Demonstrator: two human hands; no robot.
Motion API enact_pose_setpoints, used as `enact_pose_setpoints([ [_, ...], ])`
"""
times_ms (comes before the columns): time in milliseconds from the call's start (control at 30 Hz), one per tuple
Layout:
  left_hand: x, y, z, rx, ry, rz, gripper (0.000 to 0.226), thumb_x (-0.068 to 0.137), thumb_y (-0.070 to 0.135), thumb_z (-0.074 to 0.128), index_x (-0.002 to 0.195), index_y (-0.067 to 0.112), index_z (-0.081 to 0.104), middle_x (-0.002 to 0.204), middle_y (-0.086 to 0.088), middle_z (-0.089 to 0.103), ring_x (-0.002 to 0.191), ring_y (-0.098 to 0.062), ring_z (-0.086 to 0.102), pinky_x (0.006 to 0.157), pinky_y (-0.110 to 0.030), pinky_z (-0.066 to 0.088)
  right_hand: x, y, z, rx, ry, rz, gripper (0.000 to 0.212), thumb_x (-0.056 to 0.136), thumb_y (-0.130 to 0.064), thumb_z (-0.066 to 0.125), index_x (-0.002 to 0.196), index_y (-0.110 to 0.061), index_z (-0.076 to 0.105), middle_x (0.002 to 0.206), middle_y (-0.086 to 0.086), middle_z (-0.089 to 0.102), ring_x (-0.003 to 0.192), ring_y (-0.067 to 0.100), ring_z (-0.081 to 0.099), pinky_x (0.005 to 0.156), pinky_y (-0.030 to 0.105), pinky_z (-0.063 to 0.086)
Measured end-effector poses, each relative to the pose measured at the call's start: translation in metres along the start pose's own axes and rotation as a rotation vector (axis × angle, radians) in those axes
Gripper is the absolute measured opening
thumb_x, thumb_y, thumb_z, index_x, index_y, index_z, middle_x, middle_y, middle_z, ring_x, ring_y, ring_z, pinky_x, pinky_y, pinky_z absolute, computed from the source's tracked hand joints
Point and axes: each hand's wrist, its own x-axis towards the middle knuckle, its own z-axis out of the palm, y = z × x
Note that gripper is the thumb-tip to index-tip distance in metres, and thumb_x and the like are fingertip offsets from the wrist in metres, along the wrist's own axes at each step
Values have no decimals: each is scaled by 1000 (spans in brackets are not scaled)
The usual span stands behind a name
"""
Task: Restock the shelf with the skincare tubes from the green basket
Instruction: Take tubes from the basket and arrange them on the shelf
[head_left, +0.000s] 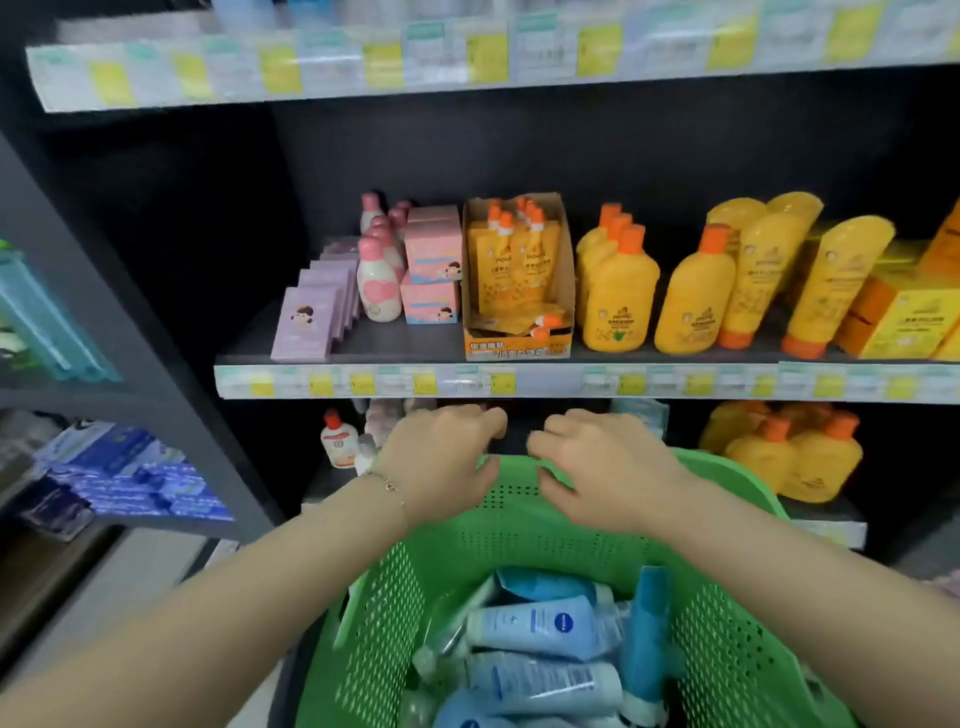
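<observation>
A green perforated basket sits low in the middle, its far rim against the lower shelf. Several blue and white skincare tubes lie piled inside it. My left hand and my right hand hover side by side over the basket's far rim, in front of the dark gap of the lower shelf. The fingers of both hands are loosely curled and I see nothing in either hand. The fingertips point away from me and are partly hidden.
The middle shelf carries purple boxes, pink bottles and boxes, an orange pouch carton and yellow bottles. More yellow bottles stand at the lower right and a small white bottle at the lower left. Blue packs fill the left unit.
</observation>
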Motion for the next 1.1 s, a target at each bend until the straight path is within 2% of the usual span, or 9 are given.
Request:
enact_pose_setpoints([
  [100, -3, 4, 25, 6, -111, 34, 26, 94, 38, 44, 115, 24, 49, 106, 5, 61, 90, -22, 61, 70, -35, 50, -14, -2, 18, 29, -107, 28, 24, 94, -35, 41, 105, -21, 57, 93, -4, 56, 90, 20, 57, 61, 31, 40],
  [233, -8, 13, 54, -18, -249, 72, 25, 95, 36, 43, 114, 22, 52, 108, 4, 62, 93, -22, 62, 74, -36, 53, -26, -3, 41, 82, -251, 70, 24, 93, -34, 40, 102, -21, 58, 92, -3, 60, 86, 22, 61, 64, 33, 48],
  [433, -6, 25, 103, -71, -512, 50, 23, 92, 32, 48, 111, 21, 55, 92, 1, 62, 86, -22, 62, 75, -39, 57, -39, -1, 71, 135, -391, 154, 21, 93, -33, 44, 103, -22, 58, 94, -3, 62, 86, 24, 62, 68, 34, 52],
  [600, -5, 28, 153, -137, -737, 0, 32, 91, 34, 52, 120, 22, 56, 111, -4, 62, 96, -25, 61, 82, -40, 55, -44, 1, 89, 177, -504, 195, 22, 94, -33, 47, 108, -22, 59, 97, -1, 62, 86, 23, 61, 70, 35, 51],
  [700, -14, 27, 180, -159, -836, -40, 35, 91, 30, 53, 125, 20, 53, 112, -5, 61, 93, -25, 62, 75, -36, 54, -41, 1, 97, 198, -554, 199, 23, 94, -34, 49, 108, -20, 59, 97, 0, 62, 86, 24, 61, 69, 34, 51],
  [867, -33, 28, 209, -236, -896, -88, 34, 89, 18, 56, 122, 19, 51, 104, -3, 59, 86, -20, 60, 72, -35, 52, -40, 2, 106, 257, -656, 220, 23, 94, -36, 50, 109, -22, 59, 97, 2, 63, 85, 24, 60, 73, 39, 54],
  [967, -36, 30, 217, -326, -903, -120, 37, 89, 14, 54, 127, 17, 51, 117, -7, 57, 98, -24, 59, 86, -39, 51, -40, 4, 109, 290, -662, 248, 23, 93, -38, 51, 110, -24, 59, 92, -1, 59, 84, 24, 59, 73, 37, 53],
  [1100, -45, 33, 220, -475, -983, -160, 60, 90, 19, 58, 145, 19, 34, 135, -8, 46, 112, -25, 52, 102, -42, 44, -38, 7, 110, 326, -655, 268, 29, 95, -40, 53, 118, -25, 58, 85, -6, 50, 82, 21, 56, 69, 31, 47],
])
